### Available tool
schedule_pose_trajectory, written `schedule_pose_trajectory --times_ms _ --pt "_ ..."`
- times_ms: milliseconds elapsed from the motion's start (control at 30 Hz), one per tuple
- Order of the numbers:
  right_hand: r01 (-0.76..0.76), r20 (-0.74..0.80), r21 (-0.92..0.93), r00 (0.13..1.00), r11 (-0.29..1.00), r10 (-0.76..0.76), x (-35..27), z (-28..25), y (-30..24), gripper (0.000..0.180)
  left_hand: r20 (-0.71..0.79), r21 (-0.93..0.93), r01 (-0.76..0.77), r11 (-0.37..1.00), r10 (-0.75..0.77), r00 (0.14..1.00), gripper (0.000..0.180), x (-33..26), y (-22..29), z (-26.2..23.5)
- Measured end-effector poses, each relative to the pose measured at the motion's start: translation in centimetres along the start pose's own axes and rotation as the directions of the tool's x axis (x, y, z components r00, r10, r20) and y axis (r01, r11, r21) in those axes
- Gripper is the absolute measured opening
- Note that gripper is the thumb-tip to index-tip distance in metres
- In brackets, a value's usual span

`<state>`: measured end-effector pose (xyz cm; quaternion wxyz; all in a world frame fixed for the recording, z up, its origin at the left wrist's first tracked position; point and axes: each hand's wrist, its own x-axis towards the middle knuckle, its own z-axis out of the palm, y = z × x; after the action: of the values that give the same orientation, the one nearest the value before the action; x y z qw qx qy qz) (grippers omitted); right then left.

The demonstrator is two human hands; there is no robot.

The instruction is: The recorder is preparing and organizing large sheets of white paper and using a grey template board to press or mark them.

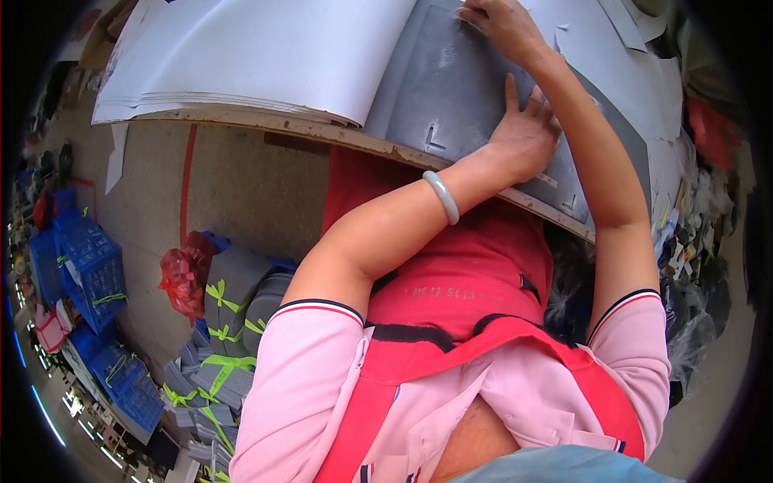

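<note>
Head view: I have the grey board at one o'clock; left hand rests spread-fingered on it, likely steadying; right hand curls at board's twelve o'clock, grasp unclear.

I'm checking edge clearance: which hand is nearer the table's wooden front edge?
Left. The left hand is over the grey board, just beyond the wooden front edge; the right hand is farther from it, over the board near the picture's top.

A head-worn fisheye looks steeply down from close above.
</note>
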<state>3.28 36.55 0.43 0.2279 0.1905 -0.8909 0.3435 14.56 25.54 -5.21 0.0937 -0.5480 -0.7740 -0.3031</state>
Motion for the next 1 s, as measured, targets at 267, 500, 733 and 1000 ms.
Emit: schedule_pose_trajectory --times_ms 267,500,733,1000 --pt "-0.429 0.135 0.089 0.899 0.899 0.416 -1.3 -0.8 1.6 0.015 0.023 0.021 -0.001 1.0 0.001 1.0 0.041 0.3 0.4 0.3" --pt "-0.797 0.009 0.051 0.603 0.602 0.798 0.8 2.2 -1.1 0.009 0.099 0.028 0.015 0.999 -0.018 0.995 0.047 -0.5 -0.4 -0.1" --pt "-0.766 0.161 0.112 0.642 0.632 0.75 -3.4 1.0 -4.1 0.017 0.022 -0.085 0.02 0.996 -0.019 1.0 0.043 -0.1 0.0 0.0" --pt "-0.738 0.459 -0.013 0.596 0.675 0.659 -6.3 3.6 -13.6 0.018 -0.065 0.121 -0.06 0.991 0.068 0.996 0.04 -0.8 -1.0 1.3"
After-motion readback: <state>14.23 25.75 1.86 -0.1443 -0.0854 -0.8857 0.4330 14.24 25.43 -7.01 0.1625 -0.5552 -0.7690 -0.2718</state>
